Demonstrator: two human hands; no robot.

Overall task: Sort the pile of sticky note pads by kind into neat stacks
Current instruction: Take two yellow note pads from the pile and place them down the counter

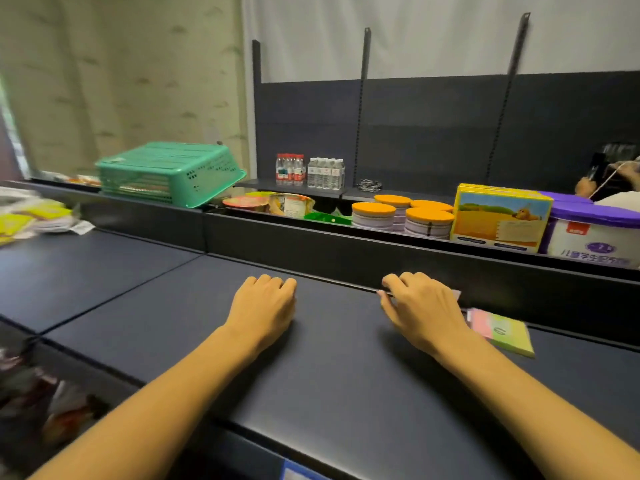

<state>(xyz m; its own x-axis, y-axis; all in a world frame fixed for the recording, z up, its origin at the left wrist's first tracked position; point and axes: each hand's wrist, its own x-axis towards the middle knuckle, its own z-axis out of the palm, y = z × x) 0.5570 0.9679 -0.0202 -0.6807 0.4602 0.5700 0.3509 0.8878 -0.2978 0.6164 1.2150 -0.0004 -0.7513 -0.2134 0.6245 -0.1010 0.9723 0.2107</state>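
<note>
My right hand (420, 308) lies against the shelf's back wall with its fingers curled over a sticky note pad (457, 294). Only a pinkish corner of that pad shows past the knuckles. Just right of the hand, a pink and green sticky note pad (504, 333) lies flat on the dark shelf (329, 358). My left hand (266, 303) rests on the shelf about a hand's width to the left, fingers loosely curled, with nothing visible in it. Far left, a blurred pile of yellow and white pads (31, 216) sits on the same shelf.
Behind the back wall stand a green plastic basket (166, 173), orange-lidded tubs (401, 213), a yellow box (500, 218), a purple-lidded tin (594, 233) and water bottles (310, 169). Blurred packets (52, 403) lie on a lower level at bottom left. A person's hand (588, 185) shows far right.
</note>
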